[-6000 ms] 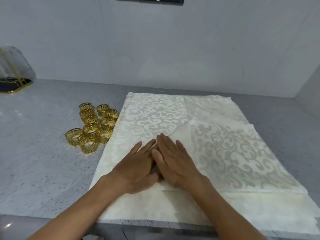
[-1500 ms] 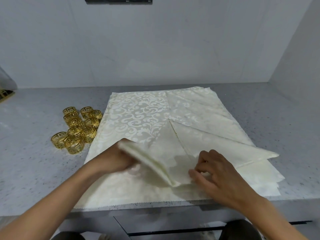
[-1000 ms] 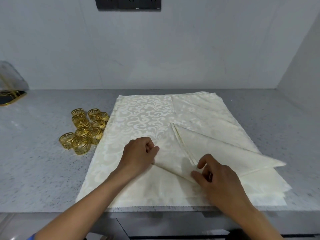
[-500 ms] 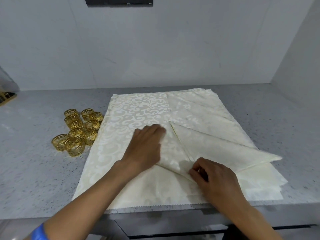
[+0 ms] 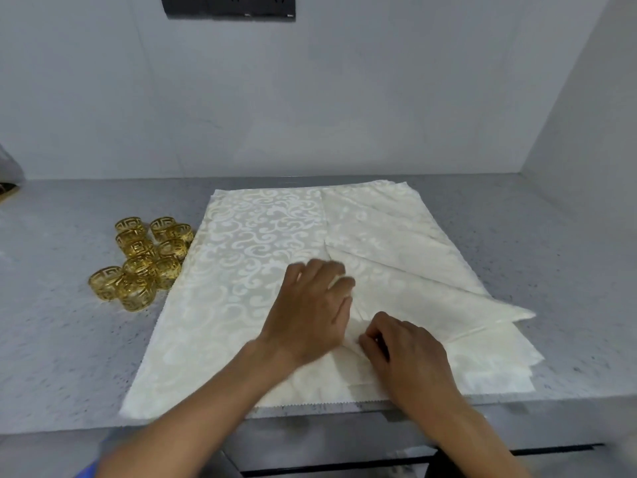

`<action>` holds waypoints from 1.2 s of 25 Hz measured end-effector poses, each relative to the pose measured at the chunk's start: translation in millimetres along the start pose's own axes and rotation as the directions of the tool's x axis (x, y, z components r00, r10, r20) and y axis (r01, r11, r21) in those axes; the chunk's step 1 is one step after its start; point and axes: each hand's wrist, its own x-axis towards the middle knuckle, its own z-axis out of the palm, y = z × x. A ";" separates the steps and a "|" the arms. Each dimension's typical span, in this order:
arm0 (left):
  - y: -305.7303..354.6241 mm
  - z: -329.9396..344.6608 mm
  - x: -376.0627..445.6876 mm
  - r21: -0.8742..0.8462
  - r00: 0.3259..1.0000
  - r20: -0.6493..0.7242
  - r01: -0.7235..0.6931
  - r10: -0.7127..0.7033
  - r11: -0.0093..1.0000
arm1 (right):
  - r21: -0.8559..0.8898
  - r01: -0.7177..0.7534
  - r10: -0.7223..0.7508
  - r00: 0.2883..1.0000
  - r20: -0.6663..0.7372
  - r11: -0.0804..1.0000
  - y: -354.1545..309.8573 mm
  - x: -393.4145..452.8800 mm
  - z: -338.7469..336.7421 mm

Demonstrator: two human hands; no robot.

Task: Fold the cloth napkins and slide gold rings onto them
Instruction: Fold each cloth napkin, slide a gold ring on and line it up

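Pressing napkin (image 5: pixel 406 291) (both hands (image 5: pixel 310 315))

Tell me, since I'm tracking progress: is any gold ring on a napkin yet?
No, the gold rings all sit clustered on the counter left of the napkins, none threaded onto cloth.

Soft, even light is washing over the scene, bright but flat, throwing only faint shadows under the left hand (image 5: pixel 310 312) and right hand (image 5: pixel 410 353). The gold rings (image 5: pixel 141 260) are catching small glints, and the worktop (image 5: pixel 62 339) is giving off a dull sheen. The left fingers (image 5: pixel 331 270) are smearing with motion blur. The wide lens is bending the wall lines at the edges, and the near corners are going soft
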 end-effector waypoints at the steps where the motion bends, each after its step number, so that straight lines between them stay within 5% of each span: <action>1: 13.2 -5.5 -14.6 -0.018 1.000 0.018 0.017 -0.017 1.000 | -0.007 -0.024 0.024 1.000 0.017 1.000 -5.1 -0.1 -1.0; 6: 7.8 -22.6 -38.4 -0.119 0.960 0.174 0.241 -0.218 0.963 | 0.066 -0.061 0.046 0.976 0.213 0.996 -37.5 5.2 -9.5; 10: 30.6 -17.1 -39.6 -0.117 0.976 0.136 0.184 -0.167 0.976 | 0.254 -0.060 0.054 0.998 0.030 0.965 1.5 15.8 -43.8; 12: 48.6 -8.9 -37.6 -0.076 0.968 0.110 0.233 -0.224 0.970 | 0.128 -0.088 0.089 0.996 -0.006 0.988 47.4 30.0 -65.0; 16: 67.7 -0.2 -36.7 -0.030 0.918 0.104 0.388 -0.383 0.921 | -0.121 -0.262 0.289 0.887 0.360 0.957 107.8 31.7 -87.0; 21: 35.5 -13.4 -57.1 -0.135 0.916 0.169 0.388 -0.365 0.912 | 0.064 -0.199 0.134 0.831 0.541 0.978 105.9 1.9 -92.8; 25: 34.6 -18.2 -65.7 -0.170 0.936 0.155 0.339 -0.315 0.925 | 0.384 -0.410 -0.018 0.664 0.747 0.827 112.7 9.1 -106.1; 30: 36.5 -10.8 -68.1 -0.149 0.943 0.073 0.333 -0.325 0.931 | 0.530 -0.449 -0.151 0.644 0.750 0.719 119.8 22.3 -106.9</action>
